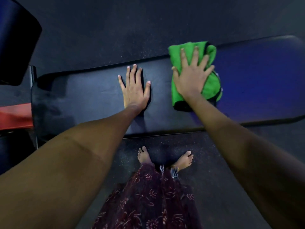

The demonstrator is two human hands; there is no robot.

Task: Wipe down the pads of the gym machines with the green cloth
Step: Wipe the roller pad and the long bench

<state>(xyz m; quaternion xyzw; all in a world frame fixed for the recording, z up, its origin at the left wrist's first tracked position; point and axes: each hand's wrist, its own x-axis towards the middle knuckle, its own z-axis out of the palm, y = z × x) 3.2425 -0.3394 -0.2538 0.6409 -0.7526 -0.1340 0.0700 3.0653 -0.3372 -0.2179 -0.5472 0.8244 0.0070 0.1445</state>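
Two bare feet [165,158] stand on the dark floor [214,171]. On the long pad [82,100], the left hand [134,90] lies flat, fingers spread. The right hand [191,76] presses spread fingers on the green cloth [212,86], which reaches the pad's far edge.

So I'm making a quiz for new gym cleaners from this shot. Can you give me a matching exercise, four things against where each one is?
Things:
1. left hand
2. right hand
3. green cloth
4. bare feet

Places:
A. on the speckled floor
B. flat on the bare bench pad
C. spread on top of the cloth
D. between a palm and the pad

Pairs: 1-B, 2-C, 3-D, 4-A
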